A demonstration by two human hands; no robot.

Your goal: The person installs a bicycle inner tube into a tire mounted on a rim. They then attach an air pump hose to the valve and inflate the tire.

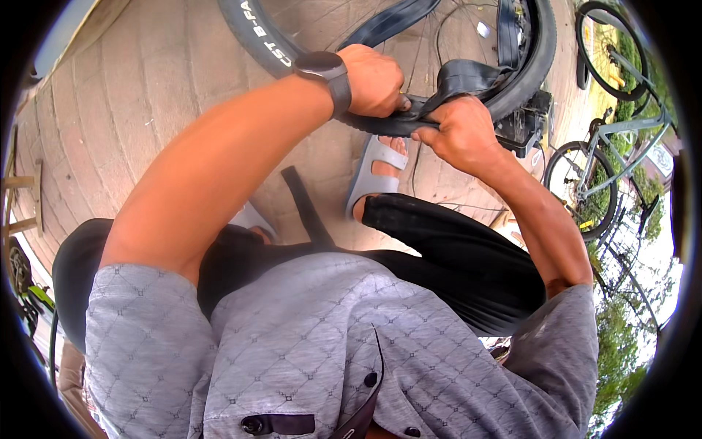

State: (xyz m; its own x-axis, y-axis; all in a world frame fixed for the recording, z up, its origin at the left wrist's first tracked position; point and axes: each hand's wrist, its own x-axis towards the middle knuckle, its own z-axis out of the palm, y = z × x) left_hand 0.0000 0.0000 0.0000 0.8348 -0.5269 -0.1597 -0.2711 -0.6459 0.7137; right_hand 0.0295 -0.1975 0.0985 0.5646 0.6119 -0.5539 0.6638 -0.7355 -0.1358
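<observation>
A black bicycle tyre [252, 36] on a spoked wheel lies at the top of the head view, with a limp black inner tube [472, 77] draped over its near side. My left hand [371, 80], a dark watch on its wrist, is closed round the near stretch of tyre. Just to its right, my right hand [457, 132] grips the same stretch, its thumb pressed on the tyre below the folded tube. The undersides of both grips are hidden.
Grey sandals [376, 157] and my bent legs are below the wheel on paved ground [146, 66]. A black box-like object [523, 124] sits right of the wheel. Bicycles [610, 139] stand at the right, beside greenery; a wooden frame [36, 197] is at the far left.
</observation>
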